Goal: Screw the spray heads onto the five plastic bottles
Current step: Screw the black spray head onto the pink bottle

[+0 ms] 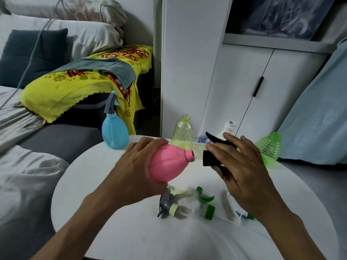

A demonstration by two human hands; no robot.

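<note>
Head view, looking down on a round white table [131, 231]. Left hand [135, 171] grips the pink bottle [167, 164] around its body, held above the table and tipped on its side, bare threaded neck pointing right. Right hand [242, 169] holds the black spray head [212, 156], fingers curled around it; its collar faces the pink bottle's neck, just beside it, not touching. A clear dip tube runs from the collar toward the neck; cannot tell whether its tip is inside. Blue bottle [115, 133] stands upright at the table's far left edge with a grey and blue spray head already on. Pale yellow-green bottle [182, 132] stands upright behind the hands, neck bare. White bottle [229, 128] stands further right, mostly hidden by the right hand, neck bare. Green bottle [268, 147] sits tilted at the far right edge; its neck is not visible. Three loose spray heads lie on the table below the hands: grey and pale green head [169, 203], dark green head [206, 205], and white head [234, 209], partly under the right wrist. Sofa [56, 139] with a yellow flowered cloth [75, 87] at left; white cupboard [244, 81] behind.
</note>
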